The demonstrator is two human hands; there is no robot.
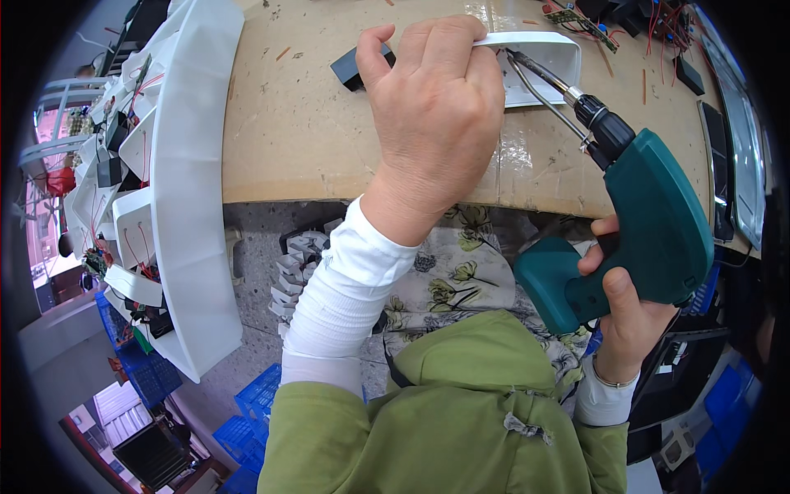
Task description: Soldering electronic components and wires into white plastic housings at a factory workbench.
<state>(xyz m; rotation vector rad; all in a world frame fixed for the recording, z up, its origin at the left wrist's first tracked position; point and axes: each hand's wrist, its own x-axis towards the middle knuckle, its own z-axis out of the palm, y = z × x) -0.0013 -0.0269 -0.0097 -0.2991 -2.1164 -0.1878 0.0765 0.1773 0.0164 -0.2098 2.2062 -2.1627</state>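
Observation:
My left hand (440, 107) is closed over the left edge of a white plastic housing (559, 58) on the cardboard-covered table. Its fingertips are hidden behind the hand. A small black block (350, 71) lies beside the little finger; whether that finger touches it I cannot tell. In my right hand (629, 309) is a green soldering gun (658, 214), gripped by its handle, with a finger at the black trigger. The metal tip and a thin feed tube reach into the housing, near my left fingers. What the tip touches is too small to make out.
A long white tray (193, 189) stands left of the table (296, 156), with several white housings and wired parts beyond it. Circuit boards (576, 18) with red wires and a black part (688, 76) lie at the far right. Blue crates (247, 428) are at lower left.

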